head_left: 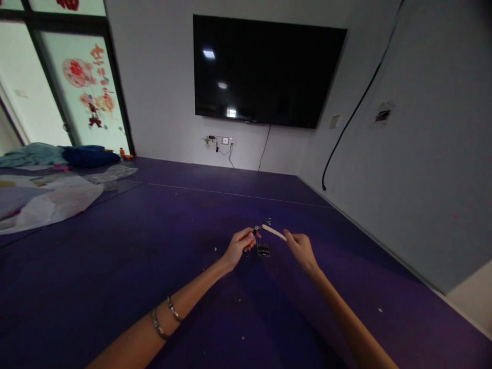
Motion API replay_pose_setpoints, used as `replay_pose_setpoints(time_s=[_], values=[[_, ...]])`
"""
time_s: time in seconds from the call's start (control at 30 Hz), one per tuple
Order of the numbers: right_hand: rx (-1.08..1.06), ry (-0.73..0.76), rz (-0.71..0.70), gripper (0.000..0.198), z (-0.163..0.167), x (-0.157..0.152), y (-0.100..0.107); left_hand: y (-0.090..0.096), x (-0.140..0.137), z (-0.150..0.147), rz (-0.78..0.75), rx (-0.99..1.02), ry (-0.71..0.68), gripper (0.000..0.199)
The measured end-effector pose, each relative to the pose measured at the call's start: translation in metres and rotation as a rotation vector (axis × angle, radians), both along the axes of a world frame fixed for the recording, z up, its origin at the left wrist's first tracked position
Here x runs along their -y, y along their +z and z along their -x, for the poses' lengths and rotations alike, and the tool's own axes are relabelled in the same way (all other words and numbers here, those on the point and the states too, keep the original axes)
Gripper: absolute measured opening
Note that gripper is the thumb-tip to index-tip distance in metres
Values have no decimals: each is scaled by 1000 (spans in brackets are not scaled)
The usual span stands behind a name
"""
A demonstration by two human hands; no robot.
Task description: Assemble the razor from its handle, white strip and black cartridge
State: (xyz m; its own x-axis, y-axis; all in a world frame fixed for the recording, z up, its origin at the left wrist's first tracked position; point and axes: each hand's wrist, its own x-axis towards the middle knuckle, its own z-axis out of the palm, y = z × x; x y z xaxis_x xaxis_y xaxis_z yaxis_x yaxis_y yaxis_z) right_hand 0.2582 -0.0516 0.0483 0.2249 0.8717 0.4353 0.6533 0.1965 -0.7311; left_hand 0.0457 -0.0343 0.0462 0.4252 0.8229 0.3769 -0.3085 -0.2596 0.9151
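My left hand (240,247) is closed around a small tool (255,231) with a shiny metal head and a dark handle. Bits of orange show near its fingers, too small to make out. Between the fingertips of my right hand (302,248) is one end of a pale, wood-coloured stick (273,232), which slants up to the left. The stick's rounded far end is close to the tool's head; whether they touch I cannot tell. Under the hands lies a small dark rectangular object (263,250), with a smaller dark piece (268,221) beyond it.
The purple surface (172,220) carries scattered pale specks. White plastic sheeting (65,202), a teal cloth (33,154) and a dark blue cloth (90,156) lie at left. A black cable (353,110) hangs by the right wall. A television (265,72) is on the back wall.
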Motion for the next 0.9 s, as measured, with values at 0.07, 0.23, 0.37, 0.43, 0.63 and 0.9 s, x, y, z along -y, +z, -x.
replay_pose_setpoints(time_s=[0.07,0.23,0.37,0.43,0.63,0.9], values=[[3,-14,-35,47,0,0,0,-1,0,-2,38,32,-23,30],[3,-18,-84,46,0,2,2,-3,4,-6,129,95,-79,31],[25,-12,-111,47,0,1,1,-1,10,-7,252,169,-180,28],[20,-29,-116,48,-1,0,0,0,12,-7,332,226,-251,25],[-75,9,-102,50,9,3,3,5,21,-7,541,327,-479,23],[-71,2,-105,50,11,5,3,12,24,-5,622,364,-618,23]])
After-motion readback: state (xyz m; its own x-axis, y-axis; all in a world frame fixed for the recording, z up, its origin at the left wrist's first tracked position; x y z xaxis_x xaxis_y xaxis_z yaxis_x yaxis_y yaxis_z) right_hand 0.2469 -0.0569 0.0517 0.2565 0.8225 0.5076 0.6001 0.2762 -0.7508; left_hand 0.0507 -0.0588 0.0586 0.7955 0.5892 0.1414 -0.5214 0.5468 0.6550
